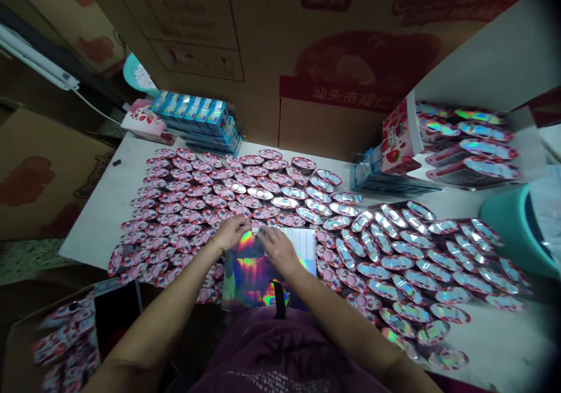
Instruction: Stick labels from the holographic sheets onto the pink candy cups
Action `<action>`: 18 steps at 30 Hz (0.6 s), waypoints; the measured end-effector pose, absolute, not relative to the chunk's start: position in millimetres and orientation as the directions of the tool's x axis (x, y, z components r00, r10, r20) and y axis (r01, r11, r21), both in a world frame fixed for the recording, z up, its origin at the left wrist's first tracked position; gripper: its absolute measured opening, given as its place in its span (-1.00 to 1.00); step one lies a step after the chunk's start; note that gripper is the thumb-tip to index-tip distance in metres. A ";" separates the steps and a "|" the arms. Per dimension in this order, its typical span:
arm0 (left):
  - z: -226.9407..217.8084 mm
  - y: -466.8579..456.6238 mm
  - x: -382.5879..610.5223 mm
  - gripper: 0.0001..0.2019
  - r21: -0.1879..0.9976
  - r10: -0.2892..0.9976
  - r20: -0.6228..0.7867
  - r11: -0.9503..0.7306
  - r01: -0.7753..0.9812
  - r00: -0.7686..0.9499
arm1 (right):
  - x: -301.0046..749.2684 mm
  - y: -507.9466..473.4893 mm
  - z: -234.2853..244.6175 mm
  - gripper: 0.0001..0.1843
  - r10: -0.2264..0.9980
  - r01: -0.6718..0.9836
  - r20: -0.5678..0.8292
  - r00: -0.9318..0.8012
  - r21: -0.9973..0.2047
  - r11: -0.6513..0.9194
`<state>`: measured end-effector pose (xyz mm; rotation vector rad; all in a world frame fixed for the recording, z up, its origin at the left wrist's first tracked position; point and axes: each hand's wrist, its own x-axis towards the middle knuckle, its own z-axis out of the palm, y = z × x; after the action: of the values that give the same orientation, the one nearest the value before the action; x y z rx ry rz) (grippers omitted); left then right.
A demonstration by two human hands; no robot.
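A shiny holographic sheet (249, 276) lies in front of my body, over the near edge of the table, with rainbow reflections and a pale striped strip along its right side. My left hand (231, 233) is at its top edge, fingertips bent together. Close beside it, my right hand (279, 251) rests over the sheet with its fingers curled onto the upper part. A small whitish bit shows between the fingertips; what it is I cannot make out. Many oval pink-and-red packs (188, 216) surround the sheet. Those on the right (397, 262) have shiny silvery tops.
Blue boxes (193, 115) are stacked at the back left, before a large carton (333, 124). An open strawberry-print box (401, 138) at right holds more packs. A teal bin (511, 223) stands far right. At lower left, a carton (21, 334) contains packs.
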<state>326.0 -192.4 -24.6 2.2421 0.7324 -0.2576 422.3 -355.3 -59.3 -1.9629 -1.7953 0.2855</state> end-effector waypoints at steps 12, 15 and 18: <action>-17.3 -200.9 335.1 -0.71 0.734 0.559 -0.267 -0.409 0.542 0.785 | 451.8 -352.3 -11.7 -0.88 0.806 0.053 -0.116 0.580 -0.982 -0.180; -12.1 -206.3 342.7 -0.62 0.854 0.504 -0.388 -0.118 0.507 0.772 | 471.3 -350.2 -17.7 -0.88 0.681 -0.209 -0.280 0.676 -0.960 -0.187; -12.8 -213.9 355.0 -0.57 0.882 0.458 -0.469 0.204 0.425 0.755 | 485.4 -346.6 -22.5 -0.84 0.595 -0.438 -0.425 0.682 -0.889 -0.133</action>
<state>355.0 -213.9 -12.8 1.4091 0.7812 0.0266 485.4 -346.6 -22.5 -1.4534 -0.1381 0.8926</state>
